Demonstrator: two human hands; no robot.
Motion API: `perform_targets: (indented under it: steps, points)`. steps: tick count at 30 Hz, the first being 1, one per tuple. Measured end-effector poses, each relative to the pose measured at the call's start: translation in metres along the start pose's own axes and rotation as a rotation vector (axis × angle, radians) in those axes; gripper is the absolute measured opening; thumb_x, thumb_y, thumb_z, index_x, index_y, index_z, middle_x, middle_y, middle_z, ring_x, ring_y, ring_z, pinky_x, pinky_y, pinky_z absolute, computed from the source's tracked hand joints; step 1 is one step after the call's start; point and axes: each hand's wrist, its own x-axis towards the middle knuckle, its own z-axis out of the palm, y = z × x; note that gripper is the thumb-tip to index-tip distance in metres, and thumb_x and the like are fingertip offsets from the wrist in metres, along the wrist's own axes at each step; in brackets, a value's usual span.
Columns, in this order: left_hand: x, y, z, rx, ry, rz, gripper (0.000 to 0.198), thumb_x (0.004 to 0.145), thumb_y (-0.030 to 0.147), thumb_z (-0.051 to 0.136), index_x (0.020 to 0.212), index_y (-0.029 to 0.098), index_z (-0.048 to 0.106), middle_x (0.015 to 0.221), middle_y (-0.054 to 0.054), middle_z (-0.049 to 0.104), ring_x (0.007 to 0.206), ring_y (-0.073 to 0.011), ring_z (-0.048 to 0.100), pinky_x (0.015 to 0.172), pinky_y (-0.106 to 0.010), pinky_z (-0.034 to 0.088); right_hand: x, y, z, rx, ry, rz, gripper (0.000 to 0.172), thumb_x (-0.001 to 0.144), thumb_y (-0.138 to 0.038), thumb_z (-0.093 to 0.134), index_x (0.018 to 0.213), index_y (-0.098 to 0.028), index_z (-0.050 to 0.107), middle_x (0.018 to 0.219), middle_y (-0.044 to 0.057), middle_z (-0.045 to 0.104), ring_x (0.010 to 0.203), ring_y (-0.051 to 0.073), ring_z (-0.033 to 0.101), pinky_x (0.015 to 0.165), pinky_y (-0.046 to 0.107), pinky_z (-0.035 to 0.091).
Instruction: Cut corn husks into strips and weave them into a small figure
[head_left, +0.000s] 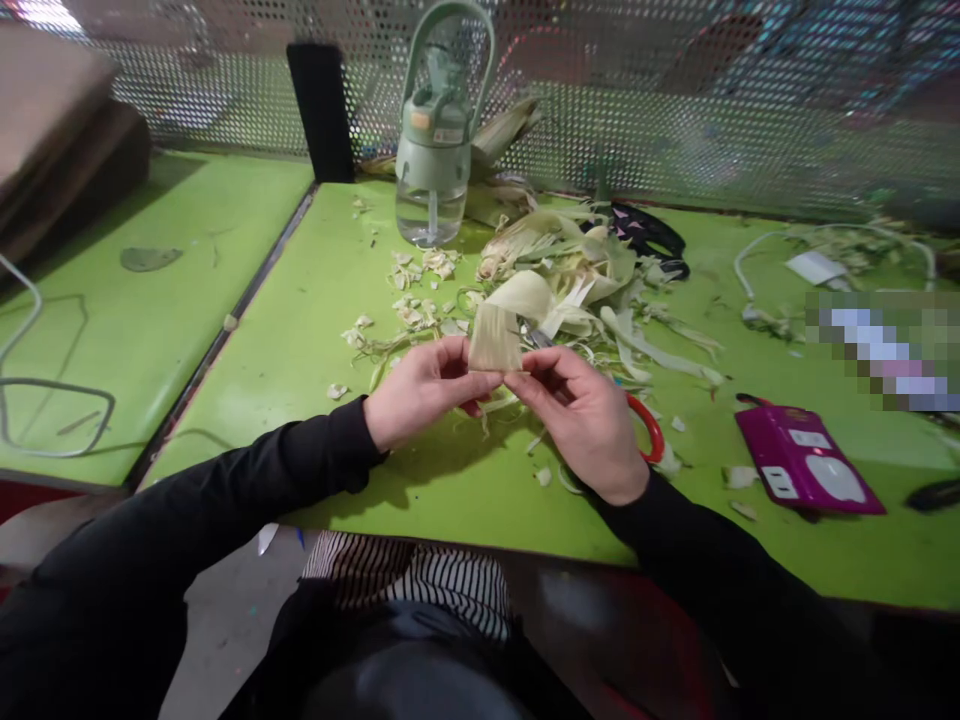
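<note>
Between my two hands, above the green table (247,400), is a strip of pale corn husk (496,338) that curls over at its top. My left hand (429,385) pinches its lower left edge between thumb and fingers. On the other side, my right hand (581,415) grips the lower right corner, the two thumbs nearly meeting. Scissors with a red handle (651,428) lie partly hidden behind my right hand. Just beyond my hands a heap of corn husks (577,255) spreads out, with small pale scraps (412,312) to its left.
A green water bottle (433,150) stands behind the scraps. At the right lie a purple power strip (810,458) and a white charger (817,268) with its cable. A perforated metal panel (637,120) borders the back. Brown cardboard (52,110) is stacked at far left.
</note>
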Motion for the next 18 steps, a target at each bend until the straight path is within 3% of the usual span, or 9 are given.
perform_targets:
  steps: [5,11,18]
  points:
    - [0.001,0.002,-0.002,-0.184,-0.058,-0.193,0.010,0.079,0.011,0.071,0.086,0.009,0.065,0.073,0.000,0.064,0.061,-0.0061,0.059,0.062,-0.020,0.052,0.000,0.001,-0.001,0.008,-0.006,-0.051,0.025,0.084,-0.044,0.073,0.093,-0.022,0.068,0.080,-0.001,0.067,0.071,0.013,0.062,0.066,0.026,0.052]
    - [0.000,0.006,-0.001,-0.233,-0.040,-0.237,0.006,0.079,0.004,0.068,0.082,0.009,0.065,0.073,0.000,0.067,0.061,-0.0048,0.061,0.065,-0.019,0.053,0.001,-0.007,-0.002,0.024,-0.014,0.000,0.027,0.082,-0.047,0.075,0.085,-0.021,0.067,0.073,-0.001,0.066,0.064,0.012,0.059,0.059,0.025,0.050]
    - [0.000,0.004,0.003,-0.070,-0.049,-0.080,0.007,0.086,0.012,0.066,0.085,0.011,0.059,0.075,-0.001,0.069,0.070,-0.0084,0.068,0.071,-0.022,0.057,0.005,-0.009,-0.001,0.131,0.025,0.138,0.025,0.081,-0.042,0.075,0.081,-0.020,0.063,0.069,-0.002,0.062,0.059,0.010,0.054,0.054,0.022,0.048]
